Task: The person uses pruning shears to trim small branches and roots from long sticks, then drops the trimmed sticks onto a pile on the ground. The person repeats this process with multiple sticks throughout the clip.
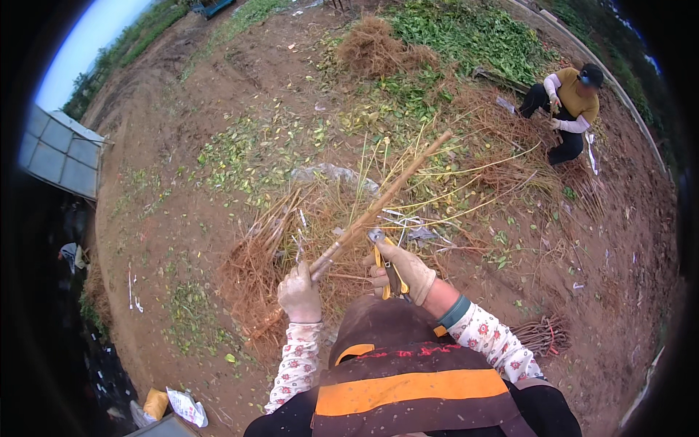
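My left hand (300,295), in a pale work glove, grips the lower part of a brown woody stem (385,199). The stem slants up to the right, its thicker end pointing away from me. Thin yellow-green shoots fan out beyond it, though I cannot tell which belong to it. In my gloved right hand (413,270) are pruning shears (375,236) with yellow handles. Their metal head is close to the stem's right side; whether the blades touch anything is unclear. Beneath my left hand lies a heap of reddish-brown rooted plants (251,278).
A co-worker (579,98) sits at the right beside more rooted stems (508,131). Beyond are a root pile (371,46) and green cut leaves (480,38). Clear plastic film (333,173) lies ahead. A tied bundle of dark sticks (543,334) rests on the soil at my right.
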`<move>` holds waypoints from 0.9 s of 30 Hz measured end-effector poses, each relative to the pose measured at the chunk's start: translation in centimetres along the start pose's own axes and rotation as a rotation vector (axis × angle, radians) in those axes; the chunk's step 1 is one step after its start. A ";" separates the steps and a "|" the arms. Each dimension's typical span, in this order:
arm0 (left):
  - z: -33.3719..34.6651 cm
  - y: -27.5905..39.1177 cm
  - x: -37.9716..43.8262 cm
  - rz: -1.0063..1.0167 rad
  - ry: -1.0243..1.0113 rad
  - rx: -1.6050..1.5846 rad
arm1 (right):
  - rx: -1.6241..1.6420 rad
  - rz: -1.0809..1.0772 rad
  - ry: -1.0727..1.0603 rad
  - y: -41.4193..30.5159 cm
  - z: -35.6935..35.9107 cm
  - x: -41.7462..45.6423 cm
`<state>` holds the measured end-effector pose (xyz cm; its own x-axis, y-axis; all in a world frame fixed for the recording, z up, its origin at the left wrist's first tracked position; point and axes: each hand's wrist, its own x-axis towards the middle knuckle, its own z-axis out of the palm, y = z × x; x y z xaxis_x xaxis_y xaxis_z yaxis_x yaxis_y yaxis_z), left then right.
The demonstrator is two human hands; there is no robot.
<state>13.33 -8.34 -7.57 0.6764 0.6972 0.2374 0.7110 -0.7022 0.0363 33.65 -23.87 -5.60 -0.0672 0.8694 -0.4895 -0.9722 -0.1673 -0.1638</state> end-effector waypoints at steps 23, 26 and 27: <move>2.2 -3.1 0.2 -0.210 -0.592 -0.971 | -0.220 -0.061 -0.072 1.8 -2.8 1.3; 1.9 -3.4 0.0 -0.350 -0.770 -1.306 | -0.304 -0.063 0.021 1.4 1.2 0.5; 1.3 -3.2 0.1 -0.354 -0.812 -1.338 | -0.367 -0.077 0.026 1.0 1.8 0.5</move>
<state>11.41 -5.84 -8.96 0.7501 0.4265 -0.5054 0.4708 0.1922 0.8610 32.19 -22.74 -4.48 0.0131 0.8746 -0.4846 -0.8287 -0.2618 -0.4948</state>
